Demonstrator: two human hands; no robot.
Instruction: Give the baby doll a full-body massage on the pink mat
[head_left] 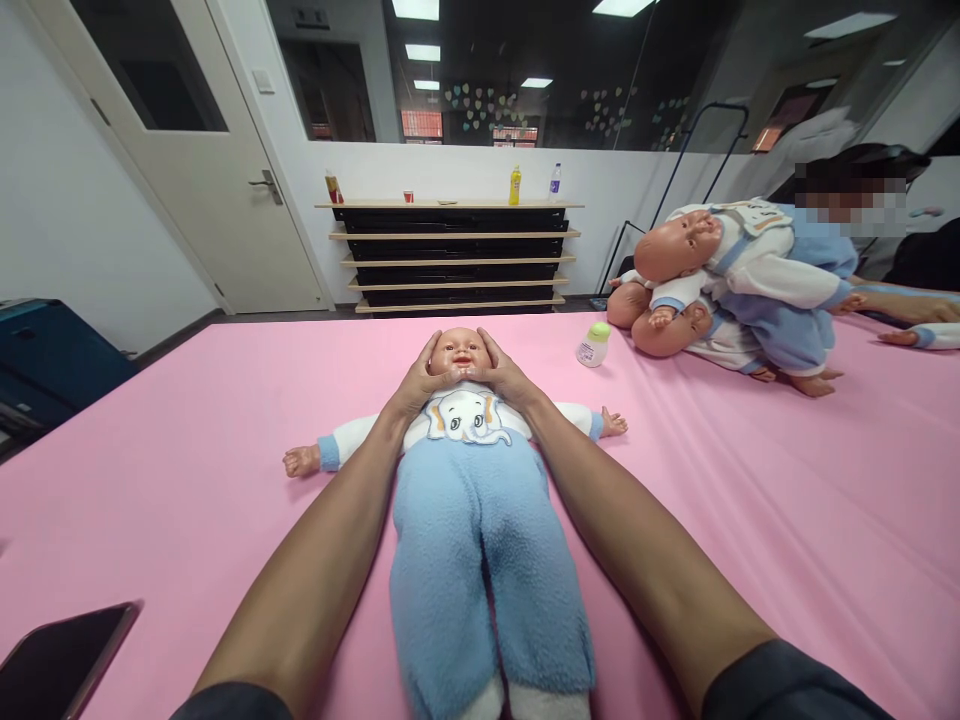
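Observation:
A baby doll (469, 500) in a white top with an elephant face and fluffy blue trousers lies on its back, arms stretched out sideways. My left hand (418, 385) cups one side of its head, fingers along the cheek and thumb by the chin. On the other side, my right hand (506, 375) holds the head in the same way, its thumb close to the left one below the mouth. The doll's face shows between my palms. A small bottle with a green cap (593, 345) stands to the right of the head.
Pink cloth (247, 400) covers the table. Several dolls (739, 280) lie heaped at the right, beside another person's arm (892, 300). A phone (71, 660) rests at the near left. Behind stands a stack of shelves (457, 235) with bottles on top.

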